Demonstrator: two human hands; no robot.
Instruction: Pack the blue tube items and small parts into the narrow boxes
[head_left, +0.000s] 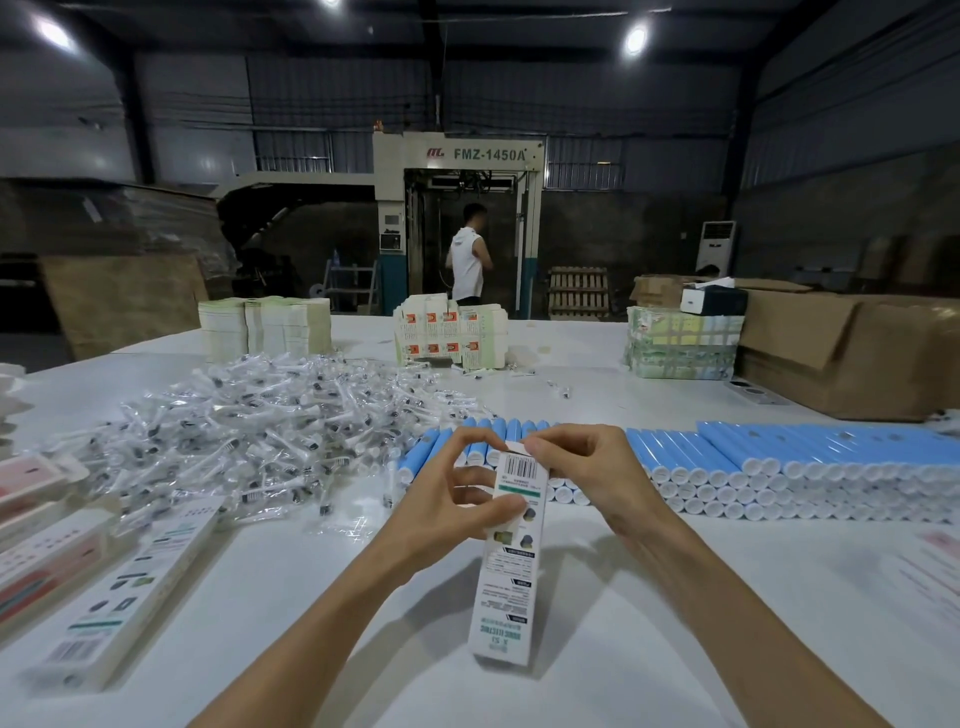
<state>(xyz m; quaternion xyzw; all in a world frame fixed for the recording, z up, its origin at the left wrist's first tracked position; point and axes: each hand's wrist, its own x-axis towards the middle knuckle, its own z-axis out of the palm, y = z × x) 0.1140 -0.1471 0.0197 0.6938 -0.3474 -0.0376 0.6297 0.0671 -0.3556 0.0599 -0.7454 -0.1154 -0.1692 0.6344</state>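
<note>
I hold a narrow white printed box (511, 566) upright over the white table (727, 597), its barcode end toward the far side. My left hand (452, 499) grips the box's upper part, thumb across its face. My right hand (582, 467) pinches the flap at the box's top end. Behind my hands lie rows of blue tubes (779, 457) with white caps, stacked in layers. To the left spreads a heap of small bagged parts (270, 421) in clear plastic.
Several narrow boxes (130, 587) lie flat at the left edge. Stacks of flat cartons (265, 327), (447, 332) and a wrapped bundle (680, 338) stand at the far side. A brown cardboard box (852, 348) sits at the right. A person (467, 260) stands by a machine behind the table.
</note>
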